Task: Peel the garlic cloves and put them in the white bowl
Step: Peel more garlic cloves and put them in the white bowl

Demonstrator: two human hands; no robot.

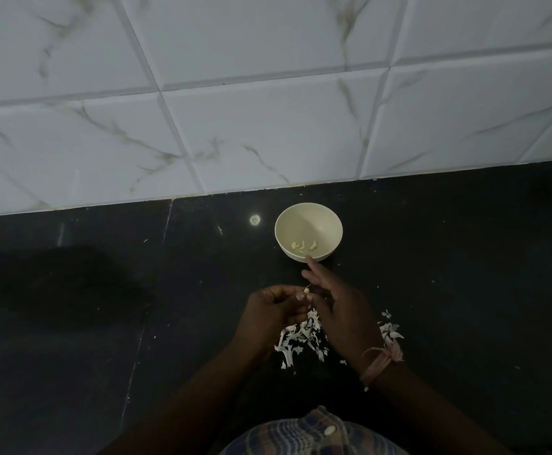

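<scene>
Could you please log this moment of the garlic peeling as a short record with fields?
surface: dark countertop below a tiled wall
white bowl: upright near the wall, holding a few peeled cloves
left hand: pinches a garlic clove at its fingertips
right hand: fingers extended, beside the clove; holds nothing that shows
garlic skins: scattered on the countertop under both hands
right wrist: pale thread band

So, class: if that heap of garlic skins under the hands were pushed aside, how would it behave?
The garlic skins look thin, curled and shredded, so probably very light and floppy. They lie loose and scattered on the dark counter, so a push would likely spread them rather than slide them together; a breath might lift them.
</scene>
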